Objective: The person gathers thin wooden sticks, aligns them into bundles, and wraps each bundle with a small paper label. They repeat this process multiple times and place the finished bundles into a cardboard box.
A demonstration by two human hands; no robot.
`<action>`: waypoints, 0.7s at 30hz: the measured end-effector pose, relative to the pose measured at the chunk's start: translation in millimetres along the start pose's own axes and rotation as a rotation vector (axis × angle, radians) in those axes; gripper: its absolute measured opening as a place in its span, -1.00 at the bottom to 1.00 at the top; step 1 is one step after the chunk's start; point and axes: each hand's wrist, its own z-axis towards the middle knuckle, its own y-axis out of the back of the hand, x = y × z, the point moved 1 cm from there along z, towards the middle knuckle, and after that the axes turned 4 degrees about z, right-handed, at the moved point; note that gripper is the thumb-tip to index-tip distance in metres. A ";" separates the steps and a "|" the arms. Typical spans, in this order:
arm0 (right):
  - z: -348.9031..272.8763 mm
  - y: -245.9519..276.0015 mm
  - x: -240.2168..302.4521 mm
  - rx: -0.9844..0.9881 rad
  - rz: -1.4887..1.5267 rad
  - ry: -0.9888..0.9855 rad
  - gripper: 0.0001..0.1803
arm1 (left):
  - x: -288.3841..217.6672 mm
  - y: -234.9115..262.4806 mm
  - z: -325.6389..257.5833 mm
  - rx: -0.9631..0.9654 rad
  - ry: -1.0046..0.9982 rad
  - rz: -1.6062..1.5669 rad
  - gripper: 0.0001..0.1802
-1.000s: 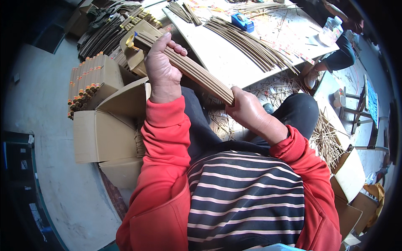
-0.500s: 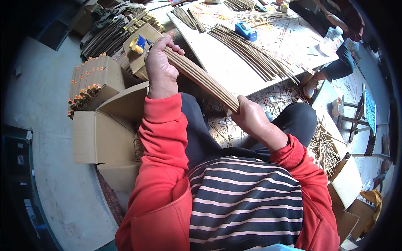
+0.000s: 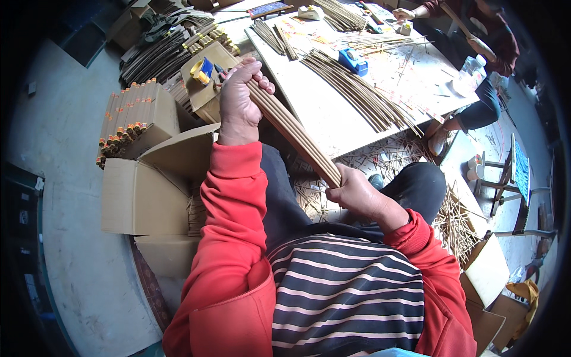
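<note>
A bundle of long brown incense sticks (image 3: 292,126) runs slantwise between my two hands, over my lap and beside the near edge of the table. My left hand (image 3: 241,101) is wrapped round its upper far end, fingers curled. At the lower near end, my right hand (image 3: 358,191) grips the bundle with the thumb along it. The sticks lie side by side, pressed together. On the white table (image 3: 333,128), more loose brown sticks (image 3: 357,89) are spread in a long row near a blue tape dispenser (image 3: 353,61).
Left of me stand an open cardboard box (image 3: 143,196) and a stack of wrapped stick bundles (image 3: 128,116). A yellow-and-blue tape dispenser (image 3: 202,70) sits on another box. A co-worker's hand (image 3: 480,47) holds a stick across the table. Broken sticks (image 3: 455,223) litter the right side.
The bundle now slants more steeply, its near end lower with my right hand. My left hand keeps its grip, slightly farther right in view. The co-worker's hands have come further into view.
</note>
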 end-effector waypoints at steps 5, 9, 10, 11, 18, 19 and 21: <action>-1.8 -3.6 5.6 0.042 0.035 -0.064 -0.69 | -5.3 -1.7 0.5 0.089 -0.012 -0.028 -0.82; 8.4 -1.8 -3.6 -0.261 -0.360 0.045 -0.75 | 0.7 -11.4 4.3 -0.182 -0.107 0.159 -0.83; 9.2 -0.2 -2.3 -0.284 -0.395 0.030 -0.76 | 2.7 -15.0 5.4 -0.208 -0.124 0.176 -0.83; 12.1 -1.8 -3.6 -0.278 -0.379 0.043 -0.76 | -1.1 -14.9 3.3 -0.210 -0.136 0.186 -0.81; -2.6 14.5 20.1 0.159 0.217 -0.060 -0.61 | -23.4 -25.1 5.8 0.238 -0.108 -0.020 -0.57; -5.5 18.2 20.4 0.185 0.259 -0.083 -0.62 | -20.9 -27.3 8.7 0.258 -0.100 -0.027 -0.57; -4.5 17.9 9.6 0.122 0.233 -0.042 -0.65 | -7.4 -21.0 21.4 0.247 -0.076 -0.016 -0.57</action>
